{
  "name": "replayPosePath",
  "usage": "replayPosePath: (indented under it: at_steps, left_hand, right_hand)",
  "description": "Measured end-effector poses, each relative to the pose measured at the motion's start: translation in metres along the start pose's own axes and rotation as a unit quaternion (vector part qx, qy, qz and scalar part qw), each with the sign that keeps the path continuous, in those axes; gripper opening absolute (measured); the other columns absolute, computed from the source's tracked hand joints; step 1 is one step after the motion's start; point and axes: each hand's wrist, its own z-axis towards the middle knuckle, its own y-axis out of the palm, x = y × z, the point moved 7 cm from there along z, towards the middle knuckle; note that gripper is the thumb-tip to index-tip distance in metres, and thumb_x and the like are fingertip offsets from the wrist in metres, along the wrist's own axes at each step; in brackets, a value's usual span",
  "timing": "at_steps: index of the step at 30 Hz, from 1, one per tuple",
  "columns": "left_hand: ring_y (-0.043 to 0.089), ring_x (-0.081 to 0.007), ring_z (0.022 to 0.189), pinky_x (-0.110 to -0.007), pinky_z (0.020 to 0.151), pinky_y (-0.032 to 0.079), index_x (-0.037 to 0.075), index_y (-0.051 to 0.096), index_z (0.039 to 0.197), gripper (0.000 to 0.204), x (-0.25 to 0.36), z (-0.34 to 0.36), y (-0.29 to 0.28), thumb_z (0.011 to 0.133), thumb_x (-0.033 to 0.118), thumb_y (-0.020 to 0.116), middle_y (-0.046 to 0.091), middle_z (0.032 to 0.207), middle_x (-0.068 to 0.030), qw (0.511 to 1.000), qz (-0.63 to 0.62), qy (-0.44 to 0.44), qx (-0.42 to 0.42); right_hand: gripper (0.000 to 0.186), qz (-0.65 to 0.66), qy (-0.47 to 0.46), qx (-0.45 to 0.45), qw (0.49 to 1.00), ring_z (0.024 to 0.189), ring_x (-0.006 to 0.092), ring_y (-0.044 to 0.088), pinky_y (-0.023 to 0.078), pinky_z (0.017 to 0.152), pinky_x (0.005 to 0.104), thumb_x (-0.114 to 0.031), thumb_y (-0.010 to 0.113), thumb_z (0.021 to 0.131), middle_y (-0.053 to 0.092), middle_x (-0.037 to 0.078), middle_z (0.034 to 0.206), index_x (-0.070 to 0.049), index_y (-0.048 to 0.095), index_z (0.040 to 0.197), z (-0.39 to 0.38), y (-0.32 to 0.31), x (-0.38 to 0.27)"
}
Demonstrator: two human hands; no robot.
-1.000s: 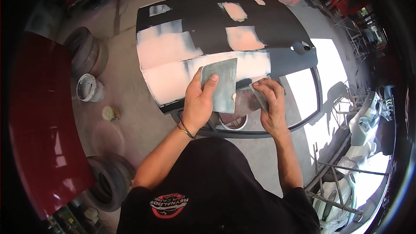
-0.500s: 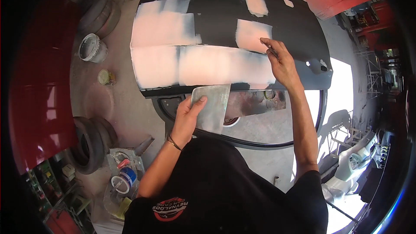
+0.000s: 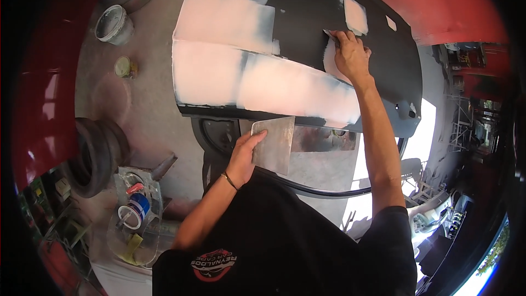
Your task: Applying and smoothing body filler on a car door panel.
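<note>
A dark car door (image 3: 304, 13) lies flat before me, with pale pink filler patches (image 3: 298, 90) along its left and near side and a smaller patch (image 3: 356, 16) farther right. My left hand (image 3: 244, 153) grips a flat grey mixing plate (image 3: 276, 148), thumb on top, at the door's near edge. Closed around a thin putty spreader (image 3: 329, 33), my right hand (image 3: 353, 57) is at the far end of the middle patch (image 3: 330, 57), covering much of it. Most of the spreader is hidden by the fingers; whether its edge touches the panel is unclear.
The door's window frame (image 3: 307, 191) curves close to my body. On the floor at left are a white bucket (image 3: 115, 24), a small can (image 3: 125, 67) and tires (image 3: 90, 156). A blue-and-white can (image 3: 134, 211) stands on a support at lower left. Red panels (image 3: 460, 5) flank the area.
My right hand has moved away from me, from the near part of the middle patch to its far end, and turned palm-down. The view has shifted; my left hand still holds the plate.
</note>
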Motion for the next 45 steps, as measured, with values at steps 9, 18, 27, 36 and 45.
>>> replayPosePath:
  at_steps: [9, 18, 27, 36, 45]
  left_hand:
    - [0.076, -0.0181, 0.115, -0.037, 0.102, 0.06, 0.001, 0.076, 0.131, 0.031, 0.008, 0.001, -0.01, 0.111, 0.024, 0.072, 0.079, 0.124, -0.0054, 1.0, -0.016, -0.02, 0.011]
    - [0.075, -0.02, 0.121, -0.038, 0.108, 0.057, 0.002, 0.072, 0.138, 0.035, 0.009, 0.003, -0.013, 0.113, 0.026, 0.069, 0.078, 0.13, -0.0067, 1.0, 0.005, -0.021, 0.009]
    - [0.076, -0.0213, 0.118, -0.039, 0.106, 0.059, 0.002, 0.075, 0.134, 0.032, 0.009, 0.004, -0.016, 0.112, 0.025, 0.07, 0.079, 0.126, -0.0069, 0.999, -0.002, -0.027, 0.023]
    - [0.075, -0.0182, 0.116, -0.037, 0.104, 0.058, 0.003, 0.074, 0.132, 0.032, 0.009, 0.004, -0.017, 0.11, 0.025, 0.073, 0.078, 0.124, -0.0051, 0.999, -0.002, -0.023, 0.029]
    - [0.075, -0.0183, 0.116, -0.037, 0.102, 0.058, 0.003, 0.075, 0.13, 0.03, 0.011, 0.004, -0.02, 0.11, 0.024, 0.073, 0.078, 0.124, -0.0049, 0.998, 0.001, -0.036, 0.044]
  right_hand:
    - [0.035, -0.024, 0.02, -0.03, 0.999, 0.136, 0.0328, 0.07, 0.043, 0.115, 0.078, -0.021, 0.057, 0.116, 0.075, 0.004, 0.144, -0.025, 0.076, 0.144, 0.028, -0.003, 0.022]
    - [0.039, 0.003, -0.041, -0.081, 0.996, 0.134, 0.0331, 0.071, 0.04, 0.121, 0.0803, -0.009, 0.062, 0.107, 0.075, 0.006, 0.14, -0.021, 0.077, 0.141, -0.068, -0.013, -0.016]
    - [0.04, -0.003, 0.031, -0.009, 0.999, 0.136, 0.0332, 0.07, 0.041, 0.119, 0.081, -0.011, 0.061, 0.11, 0.074, 0.005, 0.144, -0.023, 0.076, 0.145, -0.014, -0.018, 0.051]
    - [0.037, 0.021, 0.016, -0.065, 0.998, 0.137, 0.0349, 0.069, 0.041, 0.121, 0.076, -0.016, 0.06, 0.111, 0.073, 0.007, 0.146, -0.023, 0.078, 0.143, -0.056, -0.003, 0.025]
    - [0.043, 0.039, 0.041, -0.063, 0.996, 0.141, 0.0369, 0.068, 0.041, 0.12, 0.0793, -0.014, 0.057, 0.112, 0.072, 0.008, 0.15, -0.023, 0.076, 0.149, 0.004, -0.017, 0.04]
